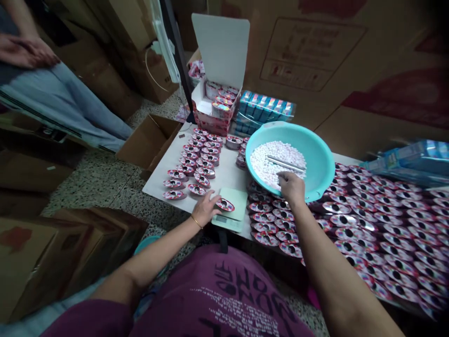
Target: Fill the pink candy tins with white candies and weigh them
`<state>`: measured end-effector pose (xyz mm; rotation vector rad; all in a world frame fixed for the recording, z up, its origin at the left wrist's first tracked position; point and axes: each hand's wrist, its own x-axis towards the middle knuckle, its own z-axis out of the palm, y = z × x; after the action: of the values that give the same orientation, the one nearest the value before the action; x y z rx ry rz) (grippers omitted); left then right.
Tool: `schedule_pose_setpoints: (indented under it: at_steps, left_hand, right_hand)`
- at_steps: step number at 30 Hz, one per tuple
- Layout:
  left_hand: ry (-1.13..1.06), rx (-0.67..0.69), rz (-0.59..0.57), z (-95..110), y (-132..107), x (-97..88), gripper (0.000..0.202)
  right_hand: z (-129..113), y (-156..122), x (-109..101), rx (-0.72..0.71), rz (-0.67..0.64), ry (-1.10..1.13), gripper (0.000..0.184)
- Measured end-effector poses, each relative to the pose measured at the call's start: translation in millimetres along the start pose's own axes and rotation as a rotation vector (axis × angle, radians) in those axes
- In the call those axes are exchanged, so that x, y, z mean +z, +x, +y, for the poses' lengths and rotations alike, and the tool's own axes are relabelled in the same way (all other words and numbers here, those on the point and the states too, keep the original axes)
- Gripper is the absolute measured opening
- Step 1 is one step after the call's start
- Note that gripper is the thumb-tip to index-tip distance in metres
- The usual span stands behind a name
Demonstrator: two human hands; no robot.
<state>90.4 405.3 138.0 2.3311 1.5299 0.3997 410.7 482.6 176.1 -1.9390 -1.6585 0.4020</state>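
Observation:
My left hand [206, 208] has its thumb and fingers round the left end of a small oval box [225, 204] with a dark hole in its printed top. That box rests on a pale green kitchen scale [239, 201]. My right hand [292, 188] reaches over the near rim of a turquoise bowl [317, 154], its fingers curled down at the small white pellets [261, 161]. What those fingers hold is hidden. A shiny metal tube or scoop [286, 164] lies across the pellets, just beyond my right hand.
Several rows of oval boxes [211, 150] stand left on the white table [159, 177]; many more [400, 238] cover the right. Behind are an open carton [213, 122] holding oval boxes and wrapped blue packs [264, 112]. A person [66, 93] stands at left near an open cardboard box [150, 145].

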Motion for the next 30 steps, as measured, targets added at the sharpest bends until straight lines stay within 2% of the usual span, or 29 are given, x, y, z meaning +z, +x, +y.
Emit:
schedule_pose_setpoints:
  at_steps: [4,7,17,24,28,30]
  left_hand:
    - [-0.080,-0.012,0.010,-21.3,-4.7,-10.8,0.062]
    - [-0.098,-0.003,0.002,-25.0,-1.6,-14.5,0.064]
    - [-0.097,0.065,-0.043,-9.6,15.1,-8.0,0.061]
    - [-0.108,0.077,-0.138,-0.6,20.6,-3.6,0.059]
    - [-0.135,0.080,-0.168,-0.1,21.6,0.9,0.044]
    - [-0.153,0.075,-0.173,0.9,21.4,2.7,0.037]
  right_hand:
    - [4.4,1.2,2.8,-0.005,0.024,0.006,0.028]
    - [5.3,0.9,3.1,-0.013,0.038,0.018,0.027]
    - [3.2,0.3,2.2,-0.005,0.041,0.023,0.027]
    - [4.4,0.7,3.4,-0.006,0.037,0.021,0.025]
    - [4.8,2.1,0.9,-0.004,0.048,0.073,0.023]
    - [-3.2,0.0,-4.3,-0.002,0.075,0.175,0.021]
